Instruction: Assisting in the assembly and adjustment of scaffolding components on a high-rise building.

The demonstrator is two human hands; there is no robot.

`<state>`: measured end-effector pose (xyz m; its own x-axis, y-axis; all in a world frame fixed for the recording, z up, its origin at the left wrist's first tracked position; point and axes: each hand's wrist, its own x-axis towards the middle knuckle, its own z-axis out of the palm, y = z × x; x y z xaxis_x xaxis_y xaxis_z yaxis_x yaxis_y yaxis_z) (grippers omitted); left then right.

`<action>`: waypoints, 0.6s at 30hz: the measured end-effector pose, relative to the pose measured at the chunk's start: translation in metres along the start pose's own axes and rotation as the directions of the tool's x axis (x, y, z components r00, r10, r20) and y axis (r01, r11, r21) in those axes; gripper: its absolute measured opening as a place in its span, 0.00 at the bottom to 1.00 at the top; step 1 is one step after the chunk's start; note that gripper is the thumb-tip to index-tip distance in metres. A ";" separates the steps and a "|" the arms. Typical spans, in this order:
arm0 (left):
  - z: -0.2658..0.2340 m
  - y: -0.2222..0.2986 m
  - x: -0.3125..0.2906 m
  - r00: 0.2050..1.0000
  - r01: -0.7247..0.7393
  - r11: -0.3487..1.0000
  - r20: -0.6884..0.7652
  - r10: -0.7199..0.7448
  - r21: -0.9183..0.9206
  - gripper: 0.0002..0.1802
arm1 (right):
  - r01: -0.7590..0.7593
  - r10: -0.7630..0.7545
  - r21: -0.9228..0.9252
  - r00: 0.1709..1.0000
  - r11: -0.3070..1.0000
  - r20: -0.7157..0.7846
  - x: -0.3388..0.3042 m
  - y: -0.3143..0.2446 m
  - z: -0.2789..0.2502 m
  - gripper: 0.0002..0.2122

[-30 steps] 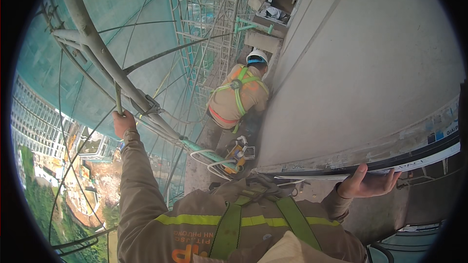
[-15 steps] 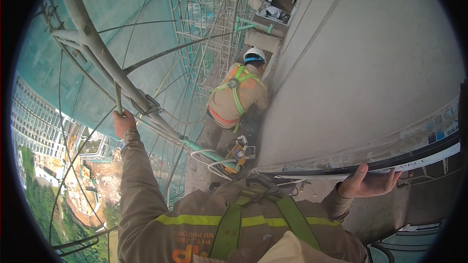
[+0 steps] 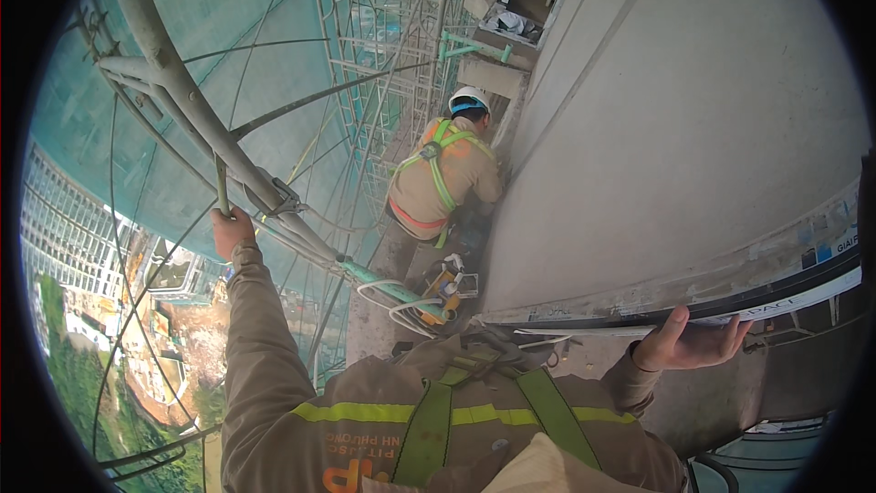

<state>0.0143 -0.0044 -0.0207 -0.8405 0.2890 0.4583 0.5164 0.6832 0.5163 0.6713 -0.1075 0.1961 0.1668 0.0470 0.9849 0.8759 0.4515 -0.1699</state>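
My left hand point(image 3: 234, 231), arm stretched out to the left, is closed round the lower end of a thin scaffold bar point(image 3: 222, 184) that hangs beside a thick grey scaffold pipe point(image 3: 196, 110). A metal safety hook point(image 3: 286, 195) is clipped on that pipe, a little right of the hand. On the right, my right hand point(image 3: 693, 345) lies against the black-and-white edge strip point(image 3: 794, 299) at the foot of the grey wall panel. Its thumb points up and its fingers stretch out to the right, apart from the thumb, with nothing seen held in them.
A co-worker point(image 3: 443, 169) in a white helmet and green harness crouches ahead on the narrow walkway, against the wall point(image 3: 675, 128). Behind them lies a yellow-and-white tool point(image 3: 449, 285). Green netting point(image 3: 265, 0) and scaffold frames line the left; far below is the ground.
The co-worker's head and upper body have shifted slightly to the left. My two hands stay where they were.
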 end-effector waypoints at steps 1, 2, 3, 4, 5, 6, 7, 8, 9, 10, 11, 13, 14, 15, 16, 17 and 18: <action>0.000 0.000 0.000 1.000 -0.003 1.000 -0.004 0.003 0.002 0.15 | 0.007 -0.007 -0.010 1.000 1.000 0.004 0.000 0.001 0.000 0.35; 0.001 0.000 0.000 1.000 -0.005 1.000 -0.008 0.005 0.004 0.15 | 0.014 -0.014 -0.021 1.000 1.000 0.008 0.000 0.001 -0.001 0.35; 0.001 0.000 0.000 1.000 -0.005 1.000 -0.008 0.005 0.004 0.15 | 0.014 -0.014 -0.021 1.000 1.000 0.008 0.001 0.000 0.000 0.35; 0.001 0.000 0.000 1.000 -0.003 1.000 -0.007 0.003 -0.001 0.15 | 0.013 -0.013 -0.014 1.000 1.000 0.007 0.001 0.000 0.000 0.35; 0.001 0.000 0.000 1.000 -0.001 1.000 -0.006 0.001 -0.006 0.15 | 0.013 -0.013 -0.008 1.000 1.000 0.005 0.001 -0.001 0.001 0.35; 0.000 0.001 0.000 1.000 -0.002 1.000 -0.007 0.002 -0.007 0.15 | 0.012 -0.012 -0.009 1.000 1.000 0.004 0.001 0.000 0.000 0.35; -0.002 0.003 0.000 0.999 0.023 1.000 0.034 -0.023 0.000 0.16 | 0.017 -0.017 -0.017 1.000 1.000 0.006 0.000 0.001 -0.001 0.35; -0.004 0.004 0.000 0.996 0.049 0.999 0.075 -0.049 0.008 0.16 | 0.022 -0.022 -0.025 1.000 0.999 0.009 0.000 0.002 -0.001 0.35; -0.004 0.003 0.000 0.996 0.048 0.999 0.074 -0.049 0.008 0.16 | 0.022 -0.022 -0.025 1.000 0.999 0.009 0.000 0.003 -0.001 0.35; -0.003 0.002 0.000 0.997 0.047 0.999 0.068 -0.048 0.010 0.16 | 0.019 -0.019 -0.015 1.000 1.000 0.007 0.000 0.003 -0.001 0.35; -0.002 0.002 0.000 0.997 0.046 0.999 0.062 -0.047 0.011 0.16 | 0.016 -0.016 -0.005 1.000 1.000 0.005 0.000 0.003 -0.002 0.35; -0.001 0.002 -0.001 0.999 0.024 1.000 0.022 -0.024 0.017 0.16 | 0.019 -0.019 -0.011 1.000 1.000 0.008 0.000 0.003 -0.002 0.35; 0.000 0.002 -0.001 1.000 0.002 1.000 -0.017 -0.002 0.022 0.16 | 0.023 -0.023 -0.017 1.000 1.000 0.010 0.000 0.003 -0.002 0.35; 0.000 0.001 -0.001 1.000 0.002 1.000 -0.017 -0.001 0.022 0.16 | 0.023 -0.022 -0.017 1.000 1.000 0.009 0.000 0.003 -0.001 0.35; 0.001 -0.001 0.000 1.000 0.020 1.000 0.017 -0.020 0.019 0.16 | 0.021 -0.021 -0.007 1.000 1.000 0.005 0.000 0.002 -0.001 0.35; 0.001 -0.001 0.001 0.998 0.039 0.999 0.052 -0.040 0.015 0.16 | 0.019 -0.019 0.002 1.000 1.000 0.001 0.001 0.001 0.000 0.35; 0.001 0.000 0.001 0.998 0.038 0.999 0.052 -0.039 0.015 0.16 | 0.019 -0.019 0.002 1.000 1.000 0.001 0.000 0.002 -0.001 0.35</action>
<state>0.0133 -0.0038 -0.0212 -0.8673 0.2964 0.3999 0.4814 0.7038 0.5224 0.6736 -0.1072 0.1961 0.1499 0.0392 0.9879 0.8780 0.4542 -0.1512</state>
